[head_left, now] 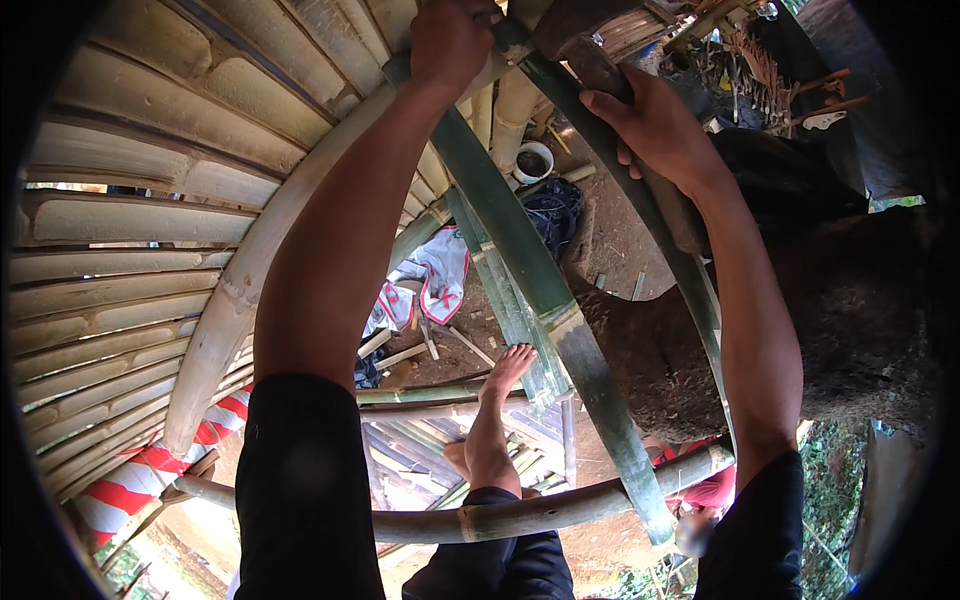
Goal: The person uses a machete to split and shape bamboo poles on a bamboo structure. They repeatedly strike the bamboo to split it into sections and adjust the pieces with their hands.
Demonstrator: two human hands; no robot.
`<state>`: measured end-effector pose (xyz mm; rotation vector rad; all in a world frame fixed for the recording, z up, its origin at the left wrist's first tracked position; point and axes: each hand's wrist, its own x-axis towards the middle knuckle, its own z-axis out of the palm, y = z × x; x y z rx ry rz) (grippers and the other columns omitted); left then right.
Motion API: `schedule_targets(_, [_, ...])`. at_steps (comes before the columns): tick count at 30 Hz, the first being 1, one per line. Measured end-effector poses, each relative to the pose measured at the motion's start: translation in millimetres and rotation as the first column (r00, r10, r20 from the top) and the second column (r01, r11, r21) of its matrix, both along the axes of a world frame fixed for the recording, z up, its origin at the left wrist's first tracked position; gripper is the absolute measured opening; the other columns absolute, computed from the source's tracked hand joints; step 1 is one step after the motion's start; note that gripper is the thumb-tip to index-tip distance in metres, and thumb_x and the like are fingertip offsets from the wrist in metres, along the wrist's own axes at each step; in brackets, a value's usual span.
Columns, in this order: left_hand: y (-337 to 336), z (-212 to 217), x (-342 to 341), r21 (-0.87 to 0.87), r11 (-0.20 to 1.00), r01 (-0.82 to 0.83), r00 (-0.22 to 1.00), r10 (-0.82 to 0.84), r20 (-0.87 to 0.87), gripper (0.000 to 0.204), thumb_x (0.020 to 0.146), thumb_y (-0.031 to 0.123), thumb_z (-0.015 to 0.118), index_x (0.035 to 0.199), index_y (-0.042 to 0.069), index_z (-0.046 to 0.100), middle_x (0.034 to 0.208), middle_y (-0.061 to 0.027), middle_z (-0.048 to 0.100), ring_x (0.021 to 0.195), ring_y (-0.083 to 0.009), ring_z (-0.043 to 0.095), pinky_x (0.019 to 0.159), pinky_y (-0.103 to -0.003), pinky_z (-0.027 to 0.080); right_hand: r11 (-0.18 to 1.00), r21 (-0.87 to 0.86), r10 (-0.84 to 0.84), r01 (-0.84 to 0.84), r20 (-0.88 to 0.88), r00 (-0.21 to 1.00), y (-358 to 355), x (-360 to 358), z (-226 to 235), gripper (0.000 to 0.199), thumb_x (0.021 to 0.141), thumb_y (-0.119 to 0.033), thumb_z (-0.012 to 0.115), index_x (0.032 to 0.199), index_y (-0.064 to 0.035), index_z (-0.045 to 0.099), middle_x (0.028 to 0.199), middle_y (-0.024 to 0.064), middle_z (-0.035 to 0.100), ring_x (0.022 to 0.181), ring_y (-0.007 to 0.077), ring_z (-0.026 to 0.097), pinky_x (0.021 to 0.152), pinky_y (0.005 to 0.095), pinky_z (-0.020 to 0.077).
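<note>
My left hand (pixel 450 45) is closed at the top, over the upper end of a split green bamboo strip (pixel 510 235); what its fingers pinch is too small to make out. This strip slants down across a round bamboo pole (pixel 530 516). To the right, my right hand (pixel 662 130) wraps round a thick wooden-handled tool (pixel 672 205), whose dark head (pixel 580 25) lies near the top edge. The kind of tool is not clear. A second green strip (pixel 570 100) runs beneath the handle and the right hand. Farther below, a third, paler strip (pixel 500 290) slants behind the first.
Bamboo slats (pixel 130 240) with a curved pole (pixel 215 335) fill the left. My bare foot (pixel 512 365) is below. A white bucket (pixel 534 162), a printed sack (pixel 442 280) and bamboo offcuts lie on the ground. A dark trunk-like mass (pixel 850 300) stands right. A person in red (pixel 710 490) is behind the pole.
</note>
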<state>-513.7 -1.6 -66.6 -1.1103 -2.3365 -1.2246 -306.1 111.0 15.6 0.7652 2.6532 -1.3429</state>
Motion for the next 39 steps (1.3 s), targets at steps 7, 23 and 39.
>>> schedule_targets(7, [1, -6, -2, 0.037, 0.999, 0.024, 0.996, -0.021, -0.09, 0.02, 0.076, 0.003, 0.059, 0.089, 0.002, 0.075, 0.091, -0.0204, 0.068, 0.087, -0.0378, 0.066, 0.08, -0.043, 0.052, 0.987, 0.162, 0.011, -0.006, -0.029, 1.0, -5, -1, 8, 0.037, 0.096, -0.03, 0.058, 0.111, 0.0032, 0.053, 0.07, 0.0156, 0.063, 0.062, 0.0275, 0.066, 0.054, 0.0408, 0.0528])
schedule_targets(23, [2, -8, 2, 0.018, 1.0, 0.017, 1.0, -0.017, 0.001, 0.017, 0.077, 0.009, 0.066, 0.09, 0.01, 0.076, 0.093, -0.0158, 0.07, 0.086, -0.0355, 0.067, 0.08, -0.042, 0.053, 0.764, 0.641, 0.277, -0.064, -0.238, 0.931, 27, -58, -16, 0.052, 0.097, -0.041, 0.056, 0.122, 0.0044, 0.051, 0.078, 0.0271, 0.065, 0.079, 0.0465, 0.065, 0.068, 0.0507, 0.0499])
schedule_targets(39, [-4, -11, -5, 0.048, 0.998, 0.032, 0.998, -0.034, 0.049, 0.017, 0.079, 0.01, 0.069, 0.094, 0.01, 0.076, 0.094, -0.015, 0.071, 0.089, -0.0333, 0.067, 0.082, -0.04, 0.052, 0.822, 0.57, 0.237, 0.025, -0.381, 0.893, 33, -66, 2, 0.045, 0.095, -0.042, 0.058, 0.103, 0.0027, 0.055, 0.078, 0.0266, 0.065, 0.081, 0.0458, 0.065, 0.069, 0.0526, 0.0512])
